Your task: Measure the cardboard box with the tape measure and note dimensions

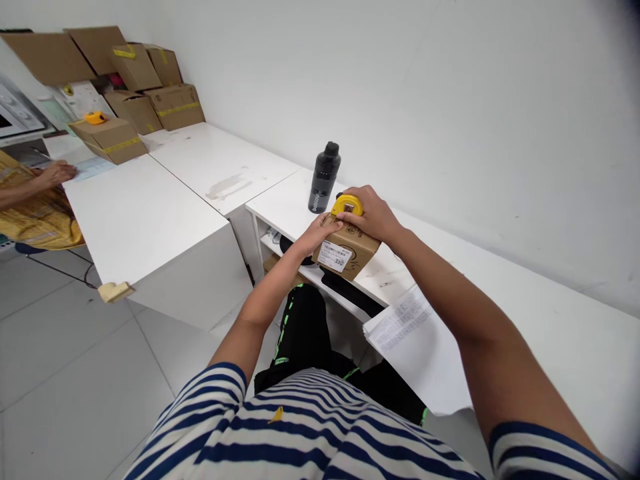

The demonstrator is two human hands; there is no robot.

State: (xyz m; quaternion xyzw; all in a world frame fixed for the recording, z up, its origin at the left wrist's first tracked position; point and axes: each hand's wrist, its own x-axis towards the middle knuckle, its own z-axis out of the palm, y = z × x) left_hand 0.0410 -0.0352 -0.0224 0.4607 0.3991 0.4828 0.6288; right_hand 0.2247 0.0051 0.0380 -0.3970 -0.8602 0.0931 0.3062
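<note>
A small brown cardboard box [361, 248] with a white printed label [334, 257] is at the front edge of the white table. My left hand [320, 233] grips the box by its left side, thumb on the top. A yellow tape measure [347, 205] rests against the upper face of the box, and my right hand [373, 213] is closed around it. Whether any blade is pulled out is hidden. Just behind the box stands a dark water bottle [325, 179], upright.
Loose paper sheets [425, 347] overhang the table edge at right. Below the tabletop is an open shelf [273, 250] with dark items. Another white table [150, 213] stands left, with stacked cartons [173, 107] behind. A co-worker's hand [57, 173] is at far left, near a box topped by an orange tape measure [95, 118].
</note>
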